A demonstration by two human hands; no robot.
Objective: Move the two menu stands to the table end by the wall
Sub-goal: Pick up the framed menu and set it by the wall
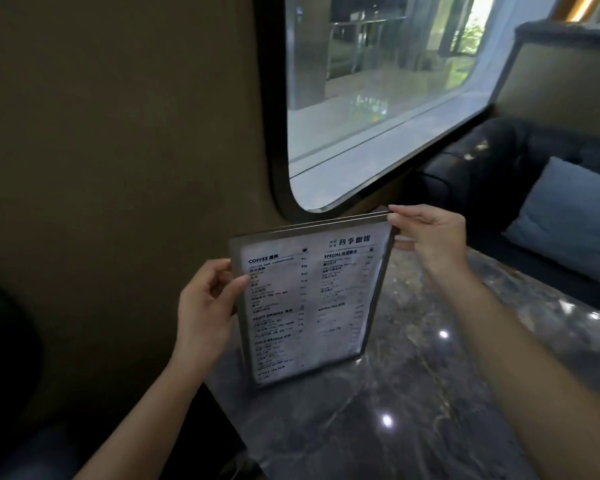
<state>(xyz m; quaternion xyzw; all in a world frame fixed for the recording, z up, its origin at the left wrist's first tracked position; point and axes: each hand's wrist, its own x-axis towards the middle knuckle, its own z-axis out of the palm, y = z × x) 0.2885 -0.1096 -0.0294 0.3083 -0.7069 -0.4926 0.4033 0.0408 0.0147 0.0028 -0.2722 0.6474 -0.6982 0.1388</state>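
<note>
- Gripping one framed menu stand (309, 306) at two places, the person has it upright at the wall end of the dark marble table (413, 393), printed side facing the camera.
- Left hand (205, 306) is clamped on the stand's left edge, thumb lying across the front sheet and the fingers curled behind.
- Right hand (430, 237) pinches the top right corner, fingertips over the upper rail.
- Along that top rail a doubled line shows; it may be the second stand pressed behind the first, or only the frame's own back panel, and I cannot tell which.
- Lower edge of the stand looks to be touching or just above the tabletop near its left corner; blur hides the exact contact.
- Brown wall (118, 133) rises just beyond the stand, with a round-cornered window (378, 98) above and a dark sofa with a pale blue cushion (568, 220) to the right.
- Judged from this, the step in hand is the placing itself: the stand is already at the wall end and being squared up.
- Next move would call for settling the base flat, easing both grips off without tipping it, then checking whether a second stand is left to fetch.
</note>
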